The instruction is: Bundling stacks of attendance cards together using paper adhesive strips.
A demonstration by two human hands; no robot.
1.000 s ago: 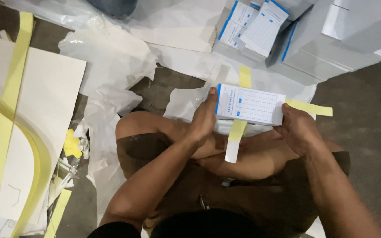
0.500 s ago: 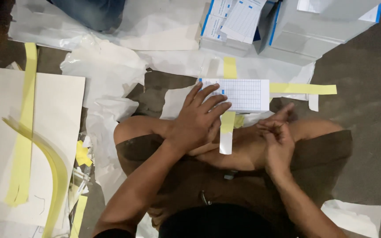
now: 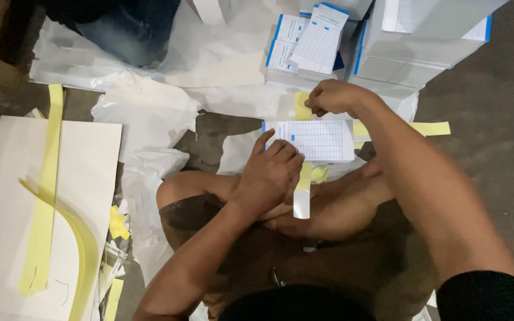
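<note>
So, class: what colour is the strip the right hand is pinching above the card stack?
Yellow: the strip shows best in the head view.

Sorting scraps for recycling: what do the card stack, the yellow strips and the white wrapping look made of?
Card stack: thin matte card or stiff paper, printed with a blue grid, edges crisp under the left hand. Yellow strip pinched by the right hand: flat, matte, probably paper banding; it curves without creasing. White wrapping: crumpled, likely thin paper; film cannot be ruled out.
</note>
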